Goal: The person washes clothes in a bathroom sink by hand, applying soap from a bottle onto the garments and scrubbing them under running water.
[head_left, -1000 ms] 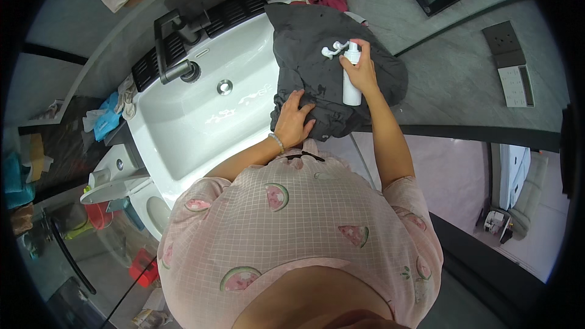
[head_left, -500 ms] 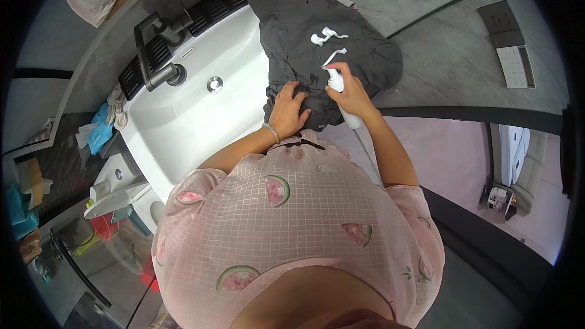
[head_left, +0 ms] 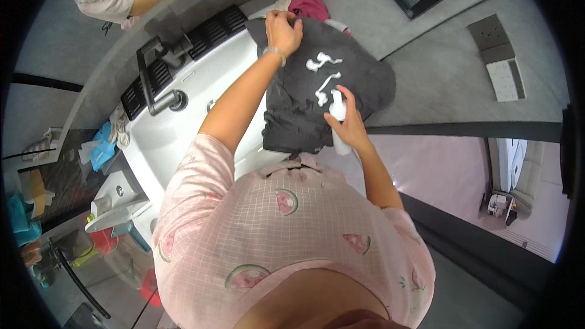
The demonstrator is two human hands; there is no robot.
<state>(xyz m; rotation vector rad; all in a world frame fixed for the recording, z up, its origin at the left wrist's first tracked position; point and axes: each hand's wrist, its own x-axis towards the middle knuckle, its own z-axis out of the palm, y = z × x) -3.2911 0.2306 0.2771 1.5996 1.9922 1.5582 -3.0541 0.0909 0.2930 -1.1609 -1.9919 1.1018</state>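
Right hand (head_left: 353,125) is gripping white bottle (head_left: 340,131), index finger resting at the pump top. Left hand (head_left: 283,35) is bending its fingers over grey cloth (head_left: 359,79) at the far-left corner; can't tell if pinching. Cloth is lying on tabletop (head_left: 432,85), right of sink (head_left: 237,73). Foam (head_left: 314,64) is sitting on it in white streaks.

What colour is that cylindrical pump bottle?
The cylindrical pump bottle is white; the head view shows it.
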